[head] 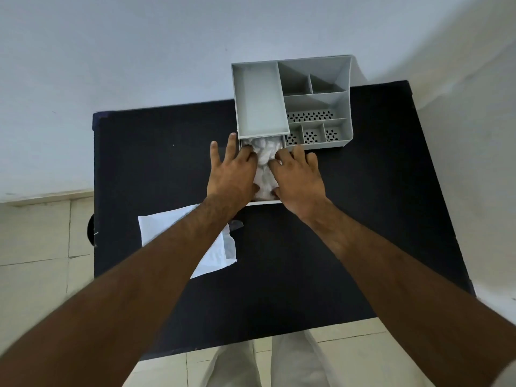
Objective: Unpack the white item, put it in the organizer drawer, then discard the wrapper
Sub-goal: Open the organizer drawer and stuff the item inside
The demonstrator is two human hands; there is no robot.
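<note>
A grey organizer (343, 107) stands at the back of the black table (363, 219). Its drawer (265, 202) is pulled out toward me, and only the white front edge shows. The crumpled white item (265, 163) lies in the drawer, partly under the organizer's top tray. My left hand (231, 174) presses on the item's left side and my right hand (298, 180) on its right side, fingers curled against it. The empty white wrapper (223, 247) lies flat on the table under my left forearm.
The organizer has several open compartments, some with perforated floors (310, 115). A pale wall stands behind the table. Tiled floor (42, 247) lies to the left and near my legs.
</note>
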